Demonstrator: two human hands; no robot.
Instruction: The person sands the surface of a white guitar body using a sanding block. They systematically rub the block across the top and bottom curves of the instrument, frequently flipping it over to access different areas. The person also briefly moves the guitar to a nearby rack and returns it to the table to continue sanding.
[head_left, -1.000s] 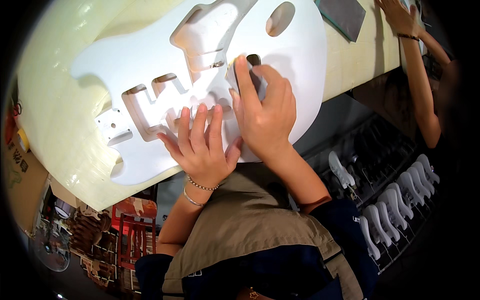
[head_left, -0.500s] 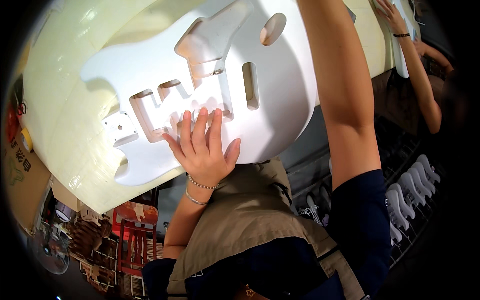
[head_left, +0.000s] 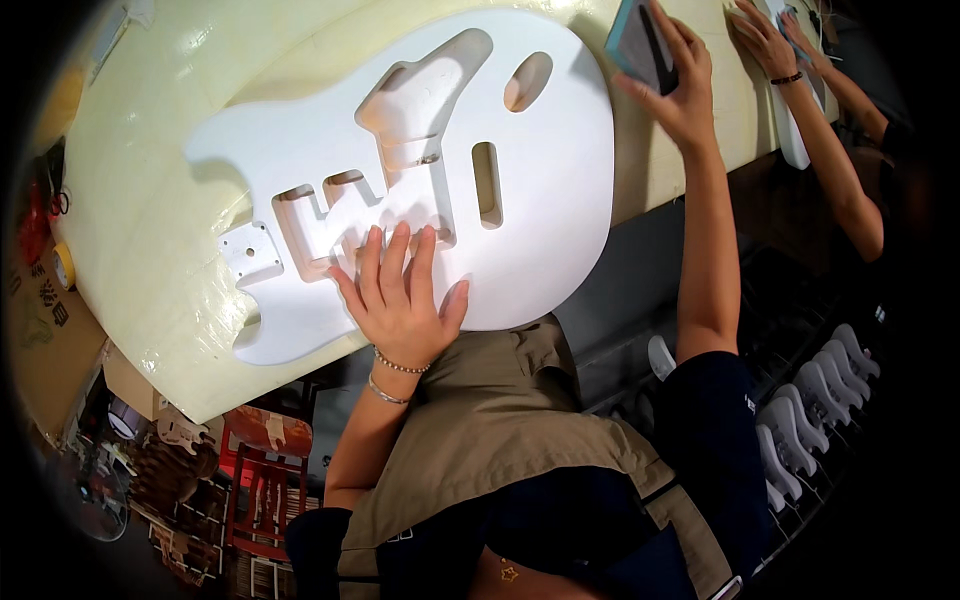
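- Your worktable (head_left: 140, 240): pale yellow top, shiny film over it, runs off toward your upper right.
- Light: bright glare patches on the tabletop to your left; your lower right sits in deep shadow.
- Floor (head_left: 640, 275): grey, dim, visible past your table's near edge.
- Lower left of you: red-brown wooden chair (head_left: 268, 430), worn patches on its top panel.
- Farther left of that chair: stacked brown wooden pieces (head_left: 178, 465), too dim to count.
- At your far left: cardboard box (head_left: 40, 345), dark printing; yellow tape roll (head_left: 64, 266) near it.
- Lower right of you: low wire rack (head_left: 797, 520), white curved pieces (head_left: 814, 385) in a row.
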